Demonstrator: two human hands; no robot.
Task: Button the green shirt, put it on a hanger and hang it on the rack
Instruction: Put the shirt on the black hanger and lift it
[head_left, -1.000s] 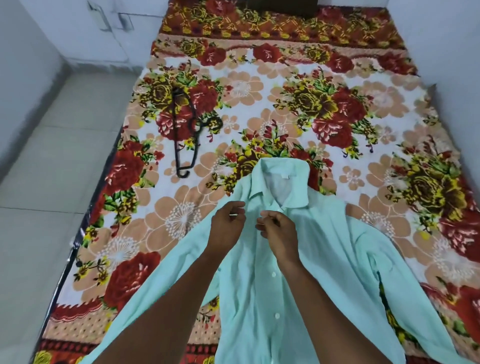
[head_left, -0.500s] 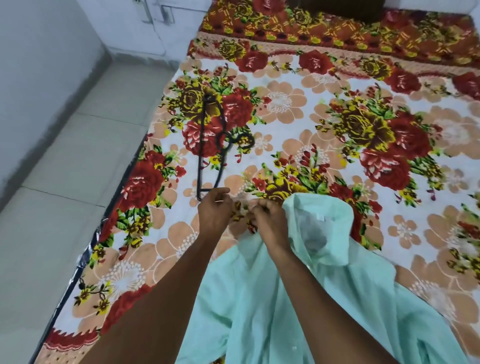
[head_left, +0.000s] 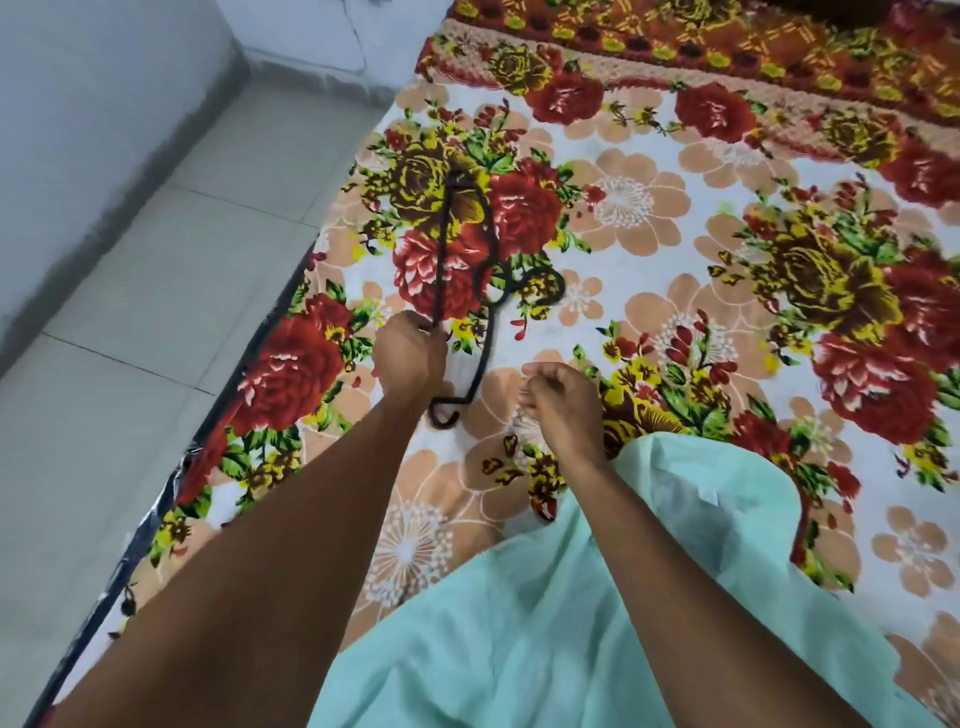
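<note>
Head view: left hand fingers grasp black hanger; right hand clenched above mint-green shirt.

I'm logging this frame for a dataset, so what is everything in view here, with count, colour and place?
Thin black clothes hanger: one, black, flat on the bedspread, ahead of the hands.
Light green button shirt: one, mint green, on the bed, lower centre, collar toward the far right.
Floral bedspread: one, red, yellow and peach flowers on white, covering the bed.
Tiled floor: pale grey, beside the bed.
Wall: grey-white, beyond the floor.
Left hand: one, its grip closed on the hanger's bar.
Right hand: one, over the bedspread beside the shirt collar, fingers curled; holds nothing that I can see.
</note>
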